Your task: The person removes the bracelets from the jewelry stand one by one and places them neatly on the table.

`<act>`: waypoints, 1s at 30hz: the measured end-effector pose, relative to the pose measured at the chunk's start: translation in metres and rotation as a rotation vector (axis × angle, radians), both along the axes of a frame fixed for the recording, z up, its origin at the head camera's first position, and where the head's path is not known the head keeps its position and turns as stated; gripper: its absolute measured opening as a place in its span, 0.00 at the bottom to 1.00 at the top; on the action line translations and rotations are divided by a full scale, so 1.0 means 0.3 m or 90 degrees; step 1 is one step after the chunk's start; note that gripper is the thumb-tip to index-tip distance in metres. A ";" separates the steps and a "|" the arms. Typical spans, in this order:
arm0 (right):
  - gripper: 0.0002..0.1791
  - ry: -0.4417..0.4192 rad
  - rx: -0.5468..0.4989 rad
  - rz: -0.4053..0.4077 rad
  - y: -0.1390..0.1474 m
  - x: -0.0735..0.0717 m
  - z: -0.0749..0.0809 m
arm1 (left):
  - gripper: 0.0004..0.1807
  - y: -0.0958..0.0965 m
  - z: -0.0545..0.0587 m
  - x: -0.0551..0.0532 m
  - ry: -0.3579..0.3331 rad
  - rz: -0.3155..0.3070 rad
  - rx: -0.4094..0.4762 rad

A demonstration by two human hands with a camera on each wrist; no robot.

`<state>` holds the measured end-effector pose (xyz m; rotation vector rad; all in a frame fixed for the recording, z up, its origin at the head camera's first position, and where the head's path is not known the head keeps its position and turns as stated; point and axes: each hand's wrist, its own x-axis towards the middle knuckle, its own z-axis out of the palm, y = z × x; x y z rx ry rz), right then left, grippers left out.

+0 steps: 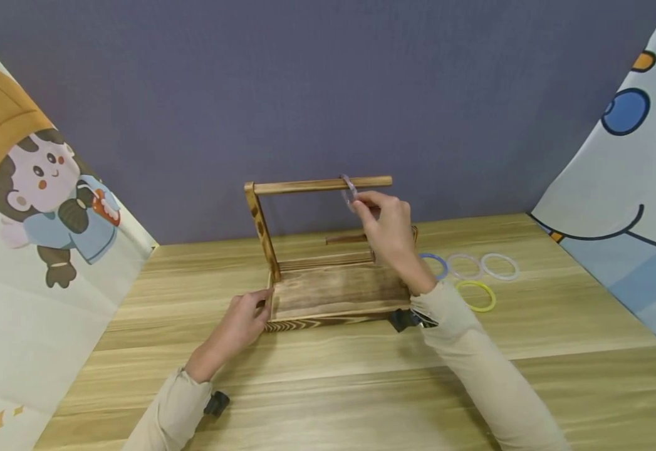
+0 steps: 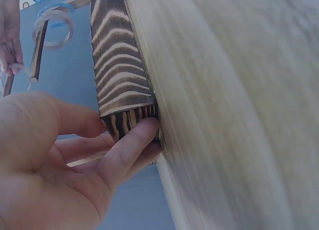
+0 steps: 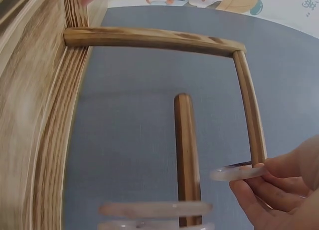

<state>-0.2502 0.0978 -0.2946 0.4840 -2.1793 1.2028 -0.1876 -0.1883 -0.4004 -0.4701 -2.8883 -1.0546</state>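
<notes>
Nearest us, beige sleeves reach over the wood-grain tabletop. Our left hand grips the left end of the wooden bangle stand, thumb and fingers on either side of its near corner, as we see in the left wrist view. To the right, a yellow bangle lies on the table; just behind it we see a blue bangle, a pale pink bangle and a white bangle in a row. Our right hand pinches a translucent bangle between thumb and fingers; it is around the stand's upper bar, short of the free end. Bangles hang on the lower bar. Farthest off, we face a grey-blue wall, with cartoon-printed panels at either side.
</notes>
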 end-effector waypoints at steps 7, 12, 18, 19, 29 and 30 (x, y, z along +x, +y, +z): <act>0.11 0.019 0.006 -0.014 0.034 -0.007 -0.003 | 0.22 -0.002 -0.002 -0.003 0.017 0.000 -0.002; 0.10 0.019 -0.002 -0.022 0.057 -0.006 -0.003 | 0.22 -0.002 -0.002 -0.004 0.022 0.003 -0.003; 0.10 0.015 -0.001 -0.035 0.098 -0.011 -0.006 | 0.23 -0.003 -0.001 -0.005 0.022 0.002 -0.001; 0.10 0.016 0.001 -0.039 0.106 -0.015 -0.007 | 0.23 -0.003 -0.001 -0.004 0.023 0.002 -0.001; 0.11 0.018 0.028 -0.064 0.183 -0.025 -0.005 | 0.23 -0.003 -0.007 -0.003 0.028 -0.001 0.000; 0.11 0.020 0.029 -0.066 0.191 -0.025 -0.006 | 0.23 -0.003 -0.007 -0.004 0.029 -0.001 0.000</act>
